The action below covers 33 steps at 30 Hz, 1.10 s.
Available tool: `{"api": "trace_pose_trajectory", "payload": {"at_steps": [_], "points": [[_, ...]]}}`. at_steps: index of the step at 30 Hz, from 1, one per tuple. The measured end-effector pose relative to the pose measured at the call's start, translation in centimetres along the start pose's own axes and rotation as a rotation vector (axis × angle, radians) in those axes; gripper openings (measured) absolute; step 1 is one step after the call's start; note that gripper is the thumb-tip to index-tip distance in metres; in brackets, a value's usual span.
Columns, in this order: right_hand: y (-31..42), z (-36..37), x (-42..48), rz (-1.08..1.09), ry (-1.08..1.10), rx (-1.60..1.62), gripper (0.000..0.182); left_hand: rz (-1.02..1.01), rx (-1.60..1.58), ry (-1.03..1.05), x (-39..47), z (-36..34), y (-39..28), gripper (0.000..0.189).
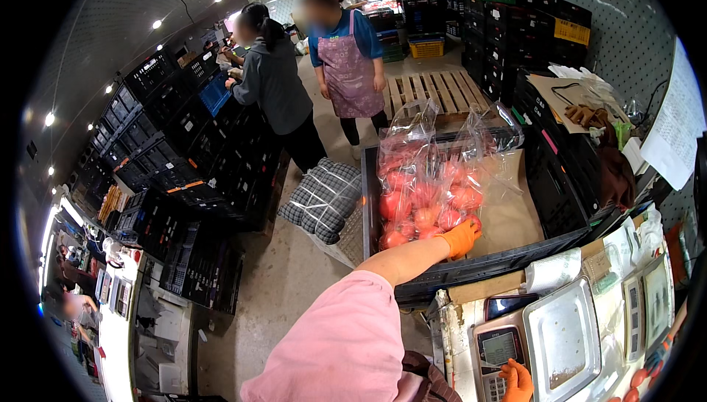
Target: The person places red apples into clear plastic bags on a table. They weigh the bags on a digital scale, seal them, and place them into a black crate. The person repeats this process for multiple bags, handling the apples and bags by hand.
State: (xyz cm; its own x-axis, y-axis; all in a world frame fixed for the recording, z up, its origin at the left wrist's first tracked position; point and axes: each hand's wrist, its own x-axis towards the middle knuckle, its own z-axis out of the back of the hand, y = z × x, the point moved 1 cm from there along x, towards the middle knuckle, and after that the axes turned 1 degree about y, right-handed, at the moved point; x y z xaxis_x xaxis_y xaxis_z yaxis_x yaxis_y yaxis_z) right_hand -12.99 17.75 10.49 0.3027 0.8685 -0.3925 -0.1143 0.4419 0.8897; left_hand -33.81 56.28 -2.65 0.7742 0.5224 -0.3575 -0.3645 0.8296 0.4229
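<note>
My left hand (463, 238), in an orange glove, reaches into a large black plastic crate (442, 276) and rests against the tomatoes (425, 217) at the near end of clear plastic bags (411, 126); whether its fingers grip one is not clear. Brown paper (511, 203) lines the crate beside the bags. At the bottom, my right hand (517, 381), also orange-gloved, hovers by the keypad of a digital scale (500, 347) with its fingers partly curled and nothing visible in them. The scale's metal tray (562, 338) holds nothing.
A phone (508, 305) lies behind the scale, near a plastic bag roll (554, 270). A tied checked cloth bundle (326, 197) stands left of the crate. Two people (348, 59) (276, 82) stand beyond, near stacked black crates (182, 153) and a wooden pallet (436, 93).
</note>
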Motion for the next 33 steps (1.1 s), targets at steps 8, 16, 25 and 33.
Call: {"api": "trace_pose_trajectory", "payload": {"at_steps": [8,16,25,33], "points": [[-0.3,0.0,0.2,0.021,0.008,-0.004,0.028,0.010,0.001,-0.002,-0.2,0.0,0.0,0.039],[-0.8,0.1,0.4,0.021,0.009,-0.028,0.028,0.009,-0.007,-0.018,-0.2,-0.1,0.0,0.040],[-0.2,-0.1,0.2,-0.022,0.003,-0.001,0.029,0.000,-0.021,-0.009,-0.1,0.0,0.1,0.038],[-0.5,0.0,0.4,-0.017,0.015,0.004,0.030,0.001,-0.011,-0.012,0.0,-0.2,0.0,0.038]]}}
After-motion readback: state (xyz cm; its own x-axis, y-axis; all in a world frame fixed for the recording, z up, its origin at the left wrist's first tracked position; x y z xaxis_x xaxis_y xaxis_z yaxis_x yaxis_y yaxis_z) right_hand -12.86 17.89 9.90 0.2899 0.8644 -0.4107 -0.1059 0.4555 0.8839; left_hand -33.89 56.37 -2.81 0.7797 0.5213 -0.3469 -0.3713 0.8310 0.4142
